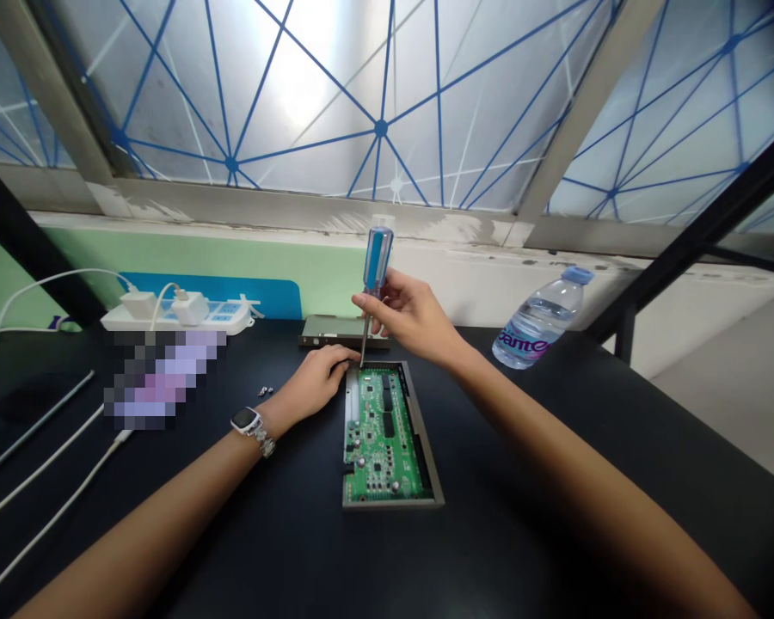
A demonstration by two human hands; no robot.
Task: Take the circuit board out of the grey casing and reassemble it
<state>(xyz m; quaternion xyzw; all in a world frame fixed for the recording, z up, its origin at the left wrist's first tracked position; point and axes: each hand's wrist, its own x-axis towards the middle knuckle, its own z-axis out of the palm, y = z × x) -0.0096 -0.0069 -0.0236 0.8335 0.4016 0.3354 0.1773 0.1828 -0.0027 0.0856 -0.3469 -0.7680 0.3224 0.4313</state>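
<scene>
A green circuit board (380,443) lies in an open grey metal case (431,460) on the black table. My right hand (409,316) is closed round a screwdriver (374,275) with a clear blue handle, held upright with its tip at the board's far left corner. My left hand (316,378), a watch on its wrist, rests on the table against the case's far left corner, fingers curled near the screwdriver tip. What those fingers pinch, if anything, is hidden.
The case's grey lid (326,331) lies behind the board. Two small screws (264,391) sit left of my left hand. A white power strip (177,314) with chargers and white cables is at the back left. A water bottle (542,318) lies at the right.
</scene>
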